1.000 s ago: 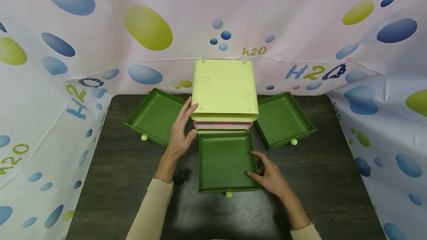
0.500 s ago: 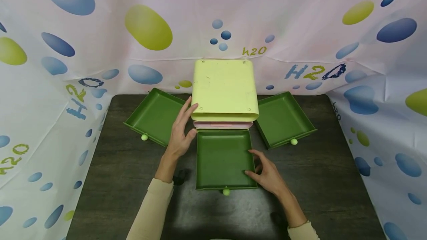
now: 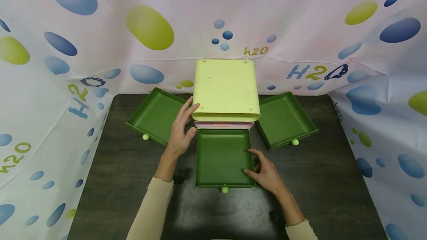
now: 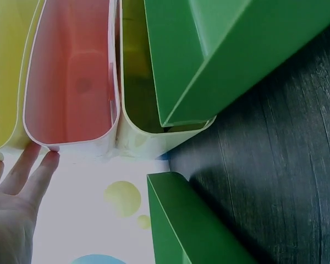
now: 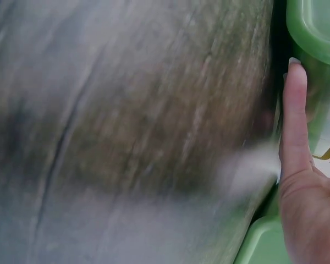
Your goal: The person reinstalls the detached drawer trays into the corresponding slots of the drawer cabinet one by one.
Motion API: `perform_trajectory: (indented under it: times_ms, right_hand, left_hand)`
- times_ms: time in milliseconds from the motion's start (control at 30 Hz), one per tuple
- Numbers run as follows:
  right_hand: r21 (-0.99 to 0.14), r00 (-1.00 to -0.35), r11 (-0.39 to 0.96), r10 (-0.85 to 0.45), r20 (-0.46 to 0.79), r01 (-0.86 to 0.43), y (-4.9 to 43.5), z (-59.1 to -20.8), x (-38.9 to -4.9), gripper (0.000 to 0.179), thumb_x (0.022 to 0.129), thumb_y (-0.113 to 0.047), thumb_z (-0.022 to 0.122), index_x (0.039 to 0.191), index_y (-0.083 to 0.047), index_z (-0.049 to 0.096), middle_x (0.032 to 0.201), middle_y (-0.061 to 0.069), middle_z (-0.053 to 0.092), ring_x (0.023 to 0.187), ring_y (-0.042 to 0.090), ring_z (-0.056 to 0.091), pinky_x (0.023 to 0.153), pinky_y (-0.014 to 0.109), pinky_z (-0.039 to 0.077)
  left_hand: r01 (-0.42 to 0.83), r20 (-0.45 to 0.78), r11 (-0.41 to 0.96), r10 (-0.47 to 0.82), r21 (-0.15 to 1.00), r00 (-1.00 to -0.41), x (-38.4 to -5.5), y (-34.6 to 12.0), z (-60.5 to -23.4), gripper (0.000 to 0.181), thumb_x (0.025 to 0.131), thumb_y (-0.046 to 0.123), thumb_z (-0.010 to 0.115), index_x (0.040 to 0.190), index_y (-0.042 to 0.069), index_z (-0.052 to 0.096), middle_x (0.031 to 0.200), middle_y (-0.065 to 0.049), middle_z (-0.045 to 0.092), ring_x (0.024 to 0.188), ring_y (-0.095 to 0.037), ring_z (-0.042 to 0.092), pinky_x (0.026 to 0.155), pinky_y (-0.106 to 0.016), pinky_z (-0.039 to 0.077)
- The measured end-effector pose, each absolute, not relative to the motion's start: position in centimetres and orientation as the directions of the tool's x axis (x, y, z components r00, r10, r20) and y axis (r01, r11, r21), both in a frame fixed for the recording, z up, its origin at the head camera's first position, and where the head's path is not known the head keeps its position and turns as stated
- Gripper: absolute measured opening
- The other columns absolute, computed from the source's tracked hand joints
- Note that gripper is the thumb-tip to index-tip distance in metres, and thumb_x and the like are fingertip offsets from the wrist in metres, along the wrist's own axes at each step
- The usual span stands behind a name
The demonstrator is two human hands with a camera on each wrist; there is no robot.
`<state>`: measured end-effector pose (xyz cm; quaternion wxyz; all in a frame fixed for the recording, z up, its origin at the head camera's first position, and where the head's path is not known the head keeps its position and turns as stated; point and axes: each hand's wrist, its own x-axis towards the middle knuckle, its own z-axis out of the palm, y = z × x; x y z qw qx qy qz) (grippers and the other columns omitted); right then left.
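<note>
A stacked drawer unit stands at the back, its top yellow. In the left wrist view its open-fronted yellow, pink and pale-yellow sections show. The rear of a green drawer with a round light-green knob sits in the pale-yellow bottom section, while most of it sticks out in front. My right hand holds this drawer by its right wall, thumb over the inside; the contact is partly hidden. Nearly straight fingers of my left hand rest against the unit's left side.
Two more green drawers lie angled on the dark wooden table: one left drawer and one right drawer, both beside the unit. A white sheet with coloured spots hangs behind and along both sides.
The middle drawer has slid back toward the unit and slightly left, into its bottom section, with my right hand moving along. My left hand has stayed at the unit's side.
</note>
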<state>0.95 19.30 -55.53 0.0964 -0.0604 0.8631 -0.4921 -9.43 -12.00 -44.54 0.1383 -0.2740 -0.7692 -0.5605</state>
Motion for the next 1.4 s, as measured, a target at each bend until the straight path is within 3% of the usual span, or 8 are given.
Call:
perform_trajectory:
  times_ms: [267,500,600,800,867,1133,1400]
  right_hand:
    - [-0.879,-0.973,0.475,-0.218,-0.076,-0.037,19.3,-55.7,0.6,0.075,0.084,-0.01,0.081,0.146,-0.025,0.043,0.116,0.012,0.057,0.067,0.012,0.06,0.052,0.03,0.05]
    - [-0.874,-0.974,0.484,-0.215,-0.074,-0.04,19.4,-56.0,0.2,0.074,0.085,-0.012,0.081,0.147,-0.028,0.042,0.115,0.011,0.056,0.067,0.013,0.06,0.054,0.031,0.051]
    - [-0.872,-0.974,0.488,-0.215,-0.07,-0.045,19.3,-55.9,0.0,0.074,0.085,-0.013,0.081,0.147,-0.027,0.042,0.115,0.011,0.056,0.067,0.013,0.06,0.054,0.031,0.051]
    - [-0.876,-0.974,0.482,-0.209,-0.083,-0.029,19.3,-55.8,-0.1,0.072,0.086,-0.014,0.08,0.147,-0.027,0.043,0.118,0.012,0.056,0.068,0.013,0.06,0.054,0.031,0.051]
    - [-0.876,-0.975,0.482,-0.208,-0.084,-0.028,19.4,-55.8,-0.1,0.071,0.087,-0.015,0.08,0.147,-0.028,0.043,0.12,0.013,0.056,0.067,0.013,0.06,0.054,0.031,0.051]
    - [-0.871,-0.978,0.488,-0.203,-0.042,-0.063,19.7,-56.1,-0.3,0.057,0.09,-0.022,0.077,0.141,-0.027,0.052,0.138,0.008,0.053,0.067,0.01,0.061,0.055,0.029,0.05]
    - [-0.869,-0.98,0.491,-0.195,-0.042,-0.061,19.6,-55.9,-0.3,0.054,0.09,-0.022,0.077,0.139,-0.026,0.053,0.135,0.01,0.055,0.067,0.01,0.061,0.053,0.03,0.049]
  left_hand:
    - [0.565,0.504,0.254,0.267,0.785,-0.821,-10.5,-12.5,-47.1,0.088,0.094,0.075,0.035,0.15,0.007,0.043,0.162,-0.015,0.023,0.14,-0.034,0.038,0.096,-0.061,0.043]
    - [0.562,0.501,0.254,0.27,0.787,-0.822,-10.5,-12.6,-47.1,0.084,0.095,0.073,0.036,0.151,0.011,0.043,0.162,-0.011,0.023,0.14,-0.031,0.039,0.097,-0.06,0.043]
    - [0.554,0.494,0.258,0.263,0.791,-0.828,-10.4,-12.6,-46.9,0.086,0.095,0.074,0.035,0.151,0.008,0.043,0.162,-0.014,0.023,0.14,-0.033,0.039,0.098,-0.06,0.043]
    - [0.561,0.502,0.227,0.271,0.796,-0.822,-9.5,-12.0,-44.6,0.092,0.097,0.07,0.035,0.144,-0.008,0.043,0.156,-0.032,0.024,0.137,-0.047,0.037,0.094,-0.069,0.039]
    - [0.557,0.496,0.227,0.273,0.799,-0.824,-9.1,-11.8,-43.7,0.09,0.098,0.069,0.035,0.144,-0.008,0.043,0.154,-0.034,0.024,0.137,-0.047,0.036,0.094,-0.069,0.038]
    - [0.537,0.475,0.227,0.275,0.813,-0.836,-8.7,-11.7,-43.0,0.091,0.098,0.069,0.034,0.145,-0.008,0.042,0.155,-0.034,0.023,0.138,-0.043,0.038,0.098,-0.065,0.039]
    - [0.539,0.478,0.229,0.273,0.811,-0.835,-8.7,-11.7,-43.1,0.091,0.098,0.069,0.034,0.145,-0.008,0.043,0.155,-0.033,0.024,0.137,-0.043,0.038,0.097,-0.066,0.039]
